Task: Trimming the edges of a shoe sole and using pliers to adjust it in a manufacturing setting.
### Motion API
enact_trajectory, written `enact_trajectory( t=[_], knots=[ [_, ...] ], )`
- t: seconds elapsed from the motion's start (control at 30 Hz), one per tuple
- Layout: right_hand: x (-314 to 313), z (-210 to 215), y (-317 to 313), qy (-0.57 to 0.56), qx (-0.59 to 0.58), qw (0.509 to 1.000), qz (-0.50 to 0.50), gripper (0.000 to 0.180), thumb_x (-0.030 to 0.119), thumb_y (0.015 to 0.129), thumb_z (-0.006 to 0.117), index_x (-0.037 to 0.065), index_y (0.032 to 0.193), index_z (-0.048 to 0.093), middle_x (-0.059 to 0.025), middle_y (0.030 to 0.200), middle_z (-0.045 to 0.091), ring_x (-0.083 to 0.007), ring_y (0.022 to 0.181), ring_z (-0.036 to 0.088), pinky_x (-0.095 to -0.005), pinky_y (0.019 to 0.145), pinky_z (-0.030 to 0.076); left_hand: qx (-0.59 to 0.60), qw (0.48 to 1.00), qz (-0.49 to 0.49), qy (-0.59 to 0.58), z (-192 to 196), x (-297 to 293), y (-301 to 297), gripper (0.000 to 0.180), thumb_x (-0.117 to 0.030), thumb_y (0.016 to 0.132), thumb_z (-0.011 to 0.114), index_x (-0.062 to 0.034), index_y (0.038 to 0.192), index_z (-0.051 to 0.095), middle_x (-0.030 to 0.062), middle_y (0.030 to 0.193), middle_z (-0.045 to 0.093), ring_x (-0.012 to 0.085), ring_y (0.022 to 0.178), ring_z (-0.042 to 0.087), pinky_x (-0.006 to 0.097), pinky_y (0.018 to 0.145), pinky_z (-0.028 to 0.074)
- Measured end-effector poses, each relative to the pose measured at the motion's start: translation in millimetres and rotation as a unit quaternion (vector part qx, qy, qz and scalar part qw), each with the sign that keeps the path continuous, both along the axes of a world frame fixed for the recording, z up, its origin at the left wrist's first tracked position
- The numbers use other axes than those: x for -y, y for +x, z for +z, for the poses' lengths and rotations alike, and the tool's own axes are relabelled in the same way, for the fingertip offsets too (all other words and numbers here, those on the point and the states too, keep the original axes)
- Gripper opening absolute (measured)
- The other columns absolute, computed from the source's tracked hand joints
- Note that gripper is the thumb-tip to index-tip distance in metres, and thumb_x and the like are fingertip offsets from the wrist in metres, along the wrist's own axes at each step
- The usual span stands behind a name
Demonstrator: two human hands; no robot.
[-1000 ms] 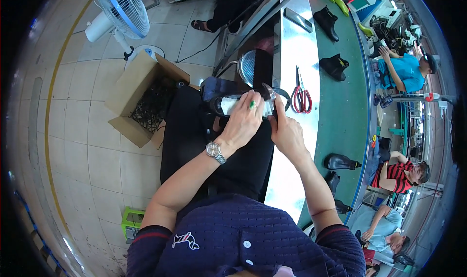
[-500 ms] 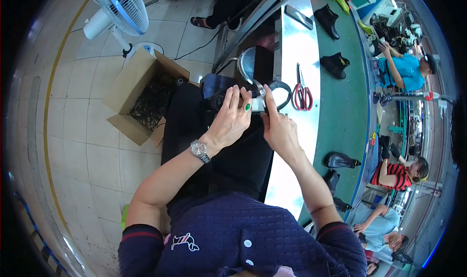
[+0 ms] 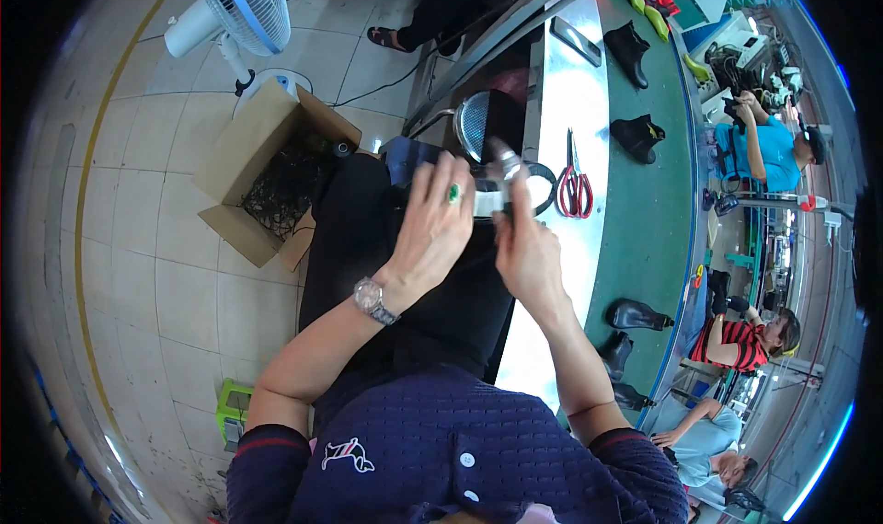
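Note:
My right hand (image 3: pixel 532 253) is closed around a hammer-like tool (image 3: pixel 507 161), its index finger stretched along it; motion blurs the shiny metal head. To its left, my left hand (image 3: pixel 434 220) is held over my lap beside a dark piece, with its fingers smeared and its thumb hidden; whether it grips anything cannot be seen. A whitish strip (image 3: pixel 488 204) shows between the two hands. Just past my right fingers, a black ring-shaped thing (image 3: pixel 554 185) surrounds a bright white area. Red-handled scissors (image 3: pixel 576 195) lie on the metal ledge to the right.
A phone (image 3: pixel 576 41) lies farther along the metal ledge (image 3: pixel 543 340). Black ankle boots (image 3: pixel 637 138) stand on the green belt (image 3: pixel 648 239). Left are an open carton (image 3: pixel 221 216) of dark strands and a fan (image 3: pixel 244 13). Several people work beyond the belt.
The metal head of the tool has shifted slightly right and blurred. My left fingers have lifted slightly off the dark piece, moving a little left. The view has shifted slightly.

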State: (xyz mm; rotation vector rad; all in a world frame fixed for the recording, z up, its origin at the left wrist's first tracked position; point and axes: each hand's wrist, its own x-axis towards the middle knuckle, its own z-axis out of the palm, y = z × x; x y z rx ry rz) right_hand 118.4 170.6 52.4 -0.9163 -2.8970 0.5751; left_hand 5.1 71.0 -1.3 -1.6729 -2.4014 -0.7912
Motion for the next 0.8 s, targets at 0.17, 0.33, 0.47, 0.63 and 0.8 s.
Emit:
enact_trajectory(
  t=[0.17,0.33,0.47,0.63,0.8],
  knots=[
    [-0.9,11.3,-7.0,-0.002,0.109,0.991,0.072,0.072,0.012,0.094,0.053,0.009,0.152,0.013,-0.0208,0.063,0.063,-0.0384,0.056,0.064,-0.0482,0.053,0.05,0.008,0.999,-0.002,-0.046,-11.4,21.1,-9.4,0.047,-0.004,0.081,0.059,0.0118,0.125,0.052,0.0249,0.125,0.053,0.0369,0.123,0.048,0.041,0.105,0.042],
    [12.9,-11.7,-10.4,-0.012,0.07,0.997,0.02,0.069,0.01,0.092,0.055,0.009,0.151,0.02,-0.0205,0.065,0.064,-0.0381,0.057,0.065,-0.0477,0.055,0.052,0.04,0.999,-0.026,0.016,-15.7,20.5,-10.5,0.054,-0.001,0.076,0.064,0.0118,0.127,0.05,0.0271,0.125,0.054,0.0381,0.118,0.053,0.04,0.103,0.044],
    [-22.8,11.8,-13.4,-0.014,0.034,0.998,0.046,0.061,0.01,0.09,0.057,0.007,0.145,0.031,-0.0235,0.073,0.066,-0.0414,0.066,0.065,-0.0488,0.06,0.052,0.082,0.996,-0.037,0.004,-15.7,28.0,-17.4,0.073,-0.003,0.07,0.075,0.0052,0.136,0.043,0.0226,0.135,0.051,0.0351,0.126,0.049,0.039,0.105,0.043],
    [-49.4,5.3,-4.1,0.049,0.088,0.995,-0.013,0.053,0.013,0.094,0.055,0.007,0.142,0.034,-0.0261,0.093,0.065,-0.042,0.076,0.066,-0.0486,0.066,0.052,0.245,0.966,-0.061,0.062,-9.5,42.5,-20.8,0.09,-0.007,0.073,0.077,0.0009,0.147,0.026,0.0215,0.142,0.044,0.0363,0.133,0.042,0.04,0.105,0.042],
    [-6.4,38.8,26.2,-0.299,0.176,0.936,-0.055,0.053,0.016,0.098,0.055,0.007,0.145,0.033,-0.0188,0.089,0.068,-0.0299,0.079,0.069,-0.0405,0.072,0.053,0.546,0.836,0.055,0.028,3.8,99.5,17.9,0.088,-0.033,0.078,0.08,0.0026,0.143,0.032,0.0241,0.144,0.037,0.039,0.105,0.061,0.039,0.09,0.052]
  ],
)
